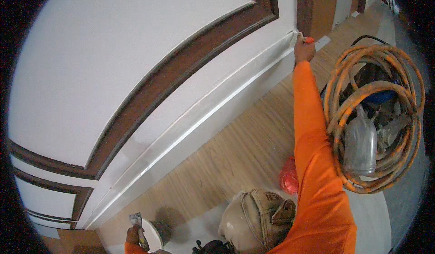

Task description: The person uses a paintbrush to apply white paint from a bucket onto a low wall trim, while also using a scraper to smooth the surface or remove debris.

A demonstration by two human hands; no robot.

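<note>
My right hand (304,50) stretches far out on an orange sleeve to the far end of the white baseboard (204,118), by the dark wooden door frame (304,4). It grips a small tool with an orange handle (308,39), whose tip touches the top edge of the baseboard. My left hand (132,236) stays low at the bottom edge and holds a putty knife (136,220) with its metal blade pointing up. Right beside that hand sits a round white container (153,236).
The white wall carries dark brown trim (181,59). A coil of orange hose (337,104) with a clear plastic bottle (360,145) inside lies on the wood-look floor (244,140) at right. A red bag (289,177) and a tan strapped rounded object (258,217) lie near me.
</note>
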